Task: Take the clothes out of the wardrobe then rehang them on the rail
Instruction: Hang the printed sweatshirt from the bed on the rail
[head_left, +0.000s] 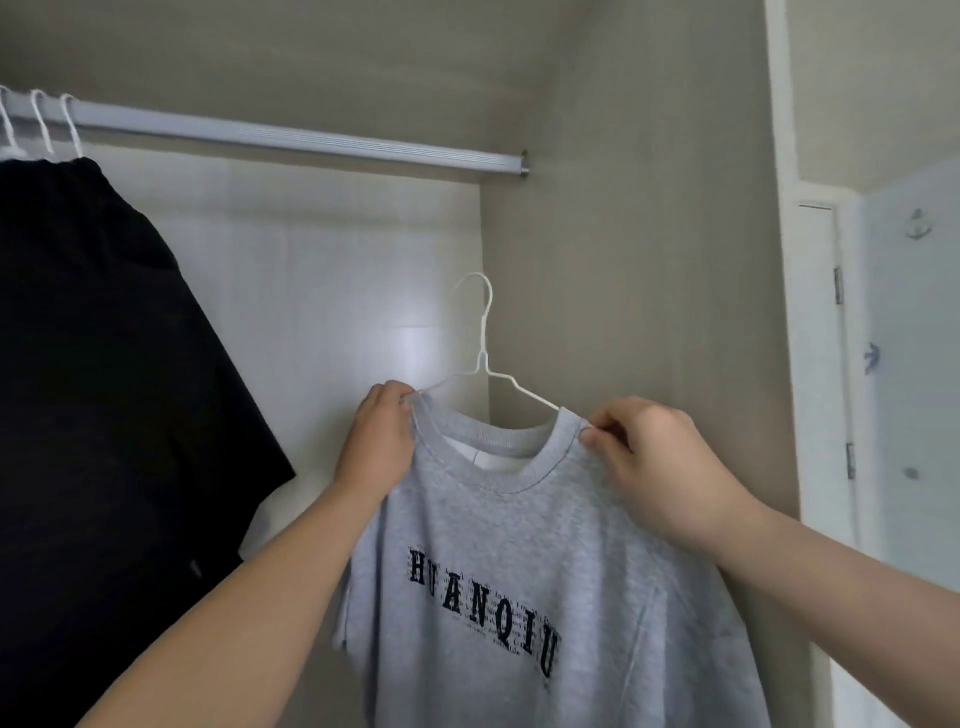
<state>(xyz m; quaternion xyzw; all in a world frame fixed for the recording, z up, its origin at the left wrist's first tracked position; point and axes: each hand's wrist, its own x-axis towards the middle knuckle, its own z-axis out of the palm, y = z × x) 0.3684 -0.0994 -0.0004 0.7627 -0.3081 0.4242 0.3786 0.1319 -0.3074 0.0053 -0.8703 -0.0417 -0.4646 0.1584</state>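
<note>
Below the rail, the grey shirt sits on a white hanger. Left hand and right hand each pinch a shoulder. Black clothes hang from the rail's left end.

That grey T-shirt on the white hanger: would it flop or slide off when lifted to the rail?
Likely floppy: the grey T-shirt drapes in soft folds under the white hanger. It might slide on that thin, smooth-looking wire; the left hand and right hand pinch its shoulders. Probably light: the slim hanger looks unbent.
</note>
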